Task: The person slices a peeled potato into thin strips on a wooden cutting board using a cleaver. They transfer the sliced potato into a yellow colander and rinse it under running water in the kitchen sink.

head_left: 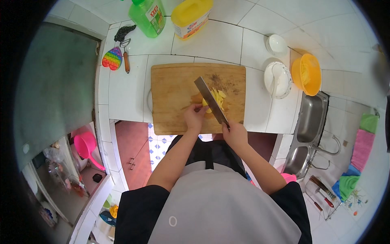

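Observation:
A wooden cutting board (173, 88) lies on the white tiled counter before me. My right hand (235, 133) grips the handle of a cleaver (210, 99), whose broad blade slants up and left over the board. My left hand (195, 116) has its bent fingertips against a yellow piece of food (205, 105), perhaps potato, at the blade's left side. Thin yellow strips (220, 97) lie in a small pile just right of the blade. The blade hides part of the food, and its lower edge cannot be seen clearly.
Behind the board stand a green bottle (149, 18) and a yellow jug (192, 19). A peeler (126, 59) lies at the back left. To the right are a white bowl (276, 45), a plate with a spoon (281, 82), an orange basin (313, 74) and a steel sink (310, 122).

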